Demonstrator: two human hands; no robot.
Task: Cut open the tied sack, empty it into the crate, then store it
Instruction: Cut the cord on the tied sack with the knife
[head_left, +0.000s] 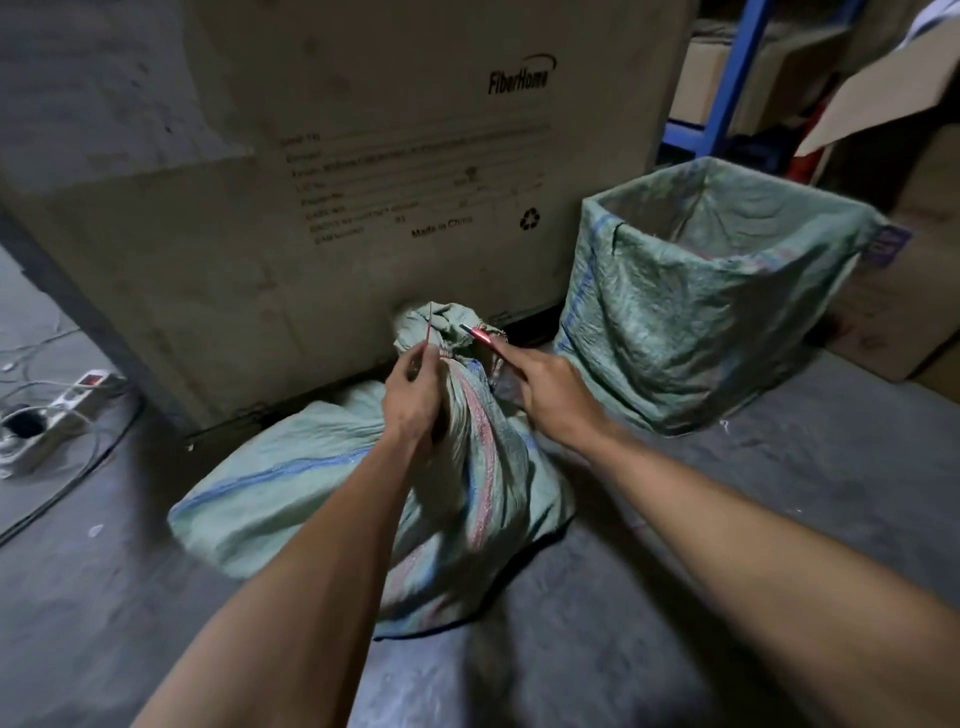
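Note:
A green woven sack (322, 483) with blue and red stripes lies on the concrete floor, its bunched neck (444, 325) tied with a thin red string (427, 332). My left hand (413, 395) pinches the loose end of that string and pulls it up beside the neck. My right hand (545, 387) holds a small red cutter (480, 335), whose blade tip touches the right side of the knot. To the right stands a square crate (717, 291) lined with another green sack, open at the top.
A big FiberHome cardboard box (363, 171) stands right behind the sack. A power strip (49, 415) with cables lies on the floor at the left. Blue shelving (727, 88) and more cartons (893, 312) fill the right side.

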